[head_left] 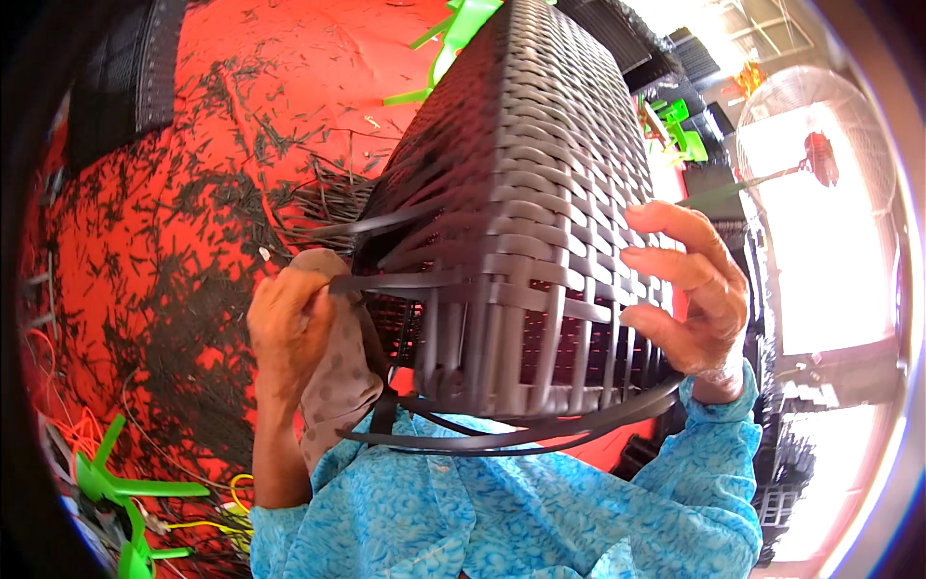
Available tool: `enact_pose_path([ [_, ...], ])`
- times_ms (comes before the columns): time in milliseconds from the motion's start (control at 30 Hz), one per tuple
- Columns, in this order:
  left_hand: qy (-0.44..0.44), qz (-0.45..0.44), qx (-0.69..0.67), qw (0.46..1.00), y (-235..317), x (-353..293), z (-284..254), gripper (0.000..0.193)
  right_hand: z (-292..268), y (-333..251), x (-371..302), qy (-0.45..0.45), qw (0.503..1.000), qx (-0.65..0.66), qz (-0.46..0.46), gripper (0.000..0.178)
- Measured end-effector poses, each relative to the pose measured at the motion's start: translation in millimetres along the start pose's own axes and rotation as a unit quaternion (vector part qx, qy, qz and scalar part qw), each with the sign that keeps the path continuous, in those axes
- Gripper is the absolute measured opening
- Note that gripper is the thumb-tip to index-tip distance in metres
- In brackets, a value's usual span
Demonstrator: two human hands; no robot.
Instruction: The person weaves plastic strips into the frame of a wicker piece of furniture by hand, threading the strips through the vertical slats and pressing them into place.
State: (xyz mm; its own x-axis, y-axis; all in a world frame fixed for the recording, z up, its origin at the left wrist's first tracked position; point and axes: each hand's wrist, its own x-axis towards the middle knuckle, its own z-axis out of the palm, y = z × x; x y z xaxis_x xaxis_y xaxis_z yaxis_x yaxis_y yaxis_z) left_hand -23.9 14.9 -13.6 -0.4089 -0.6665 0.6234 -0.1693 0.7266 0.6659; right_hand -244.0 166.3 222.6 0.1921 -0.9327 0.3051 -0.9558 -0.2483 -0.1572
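Note:
A dark brown, partly woven wicker frame [559, 183] stands on its side before me, tightly woven farther off and open with bare uprights at its near end. Closed in a pinch, my left hand [289, 318] holds a flat dark weaving strip [395, 281] that runs into the frame's near left corner. My right hand [694, 289] rests against the right side of the weave, fingers spread and fingertips touching it. Long loose strips [521, 439] loop across the near end, close to my body. Another loose strip [405, 218] sticks out on the left.
Strip offcuts [212, 318] litter the red floor covering [309, 58] at left. Green plastic stools [453, 43] stand at the far side and lower left [125, 482]. A stand fan [820, 145] is at right. Dark woven panels [121, 77] lie far left.

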Motion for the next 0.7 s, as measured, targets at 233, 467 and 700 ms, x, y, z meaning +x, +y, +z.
enact_pose_path([
  [233,0.042,-0.133,0.072,0.988,5.4,-2.0,-36.0,0.015,-11.4,17.5,-37.8,0.015,0.993,0.040,0.111,0.024],
  [467,0.021,-0.006,-0.091,0.996,114.5,56.5,-52.2,0.026,-25.5,39.6,-68.3,0.019,0.987,0.074,0.140,0.021],
  [700,-0.233,0.086,-0.035,0.968,145.4,112.5,-41.5,0.054,-23.3,44.9,-80.4,-0.004,0.980,0.165,0.116,0.027],
])
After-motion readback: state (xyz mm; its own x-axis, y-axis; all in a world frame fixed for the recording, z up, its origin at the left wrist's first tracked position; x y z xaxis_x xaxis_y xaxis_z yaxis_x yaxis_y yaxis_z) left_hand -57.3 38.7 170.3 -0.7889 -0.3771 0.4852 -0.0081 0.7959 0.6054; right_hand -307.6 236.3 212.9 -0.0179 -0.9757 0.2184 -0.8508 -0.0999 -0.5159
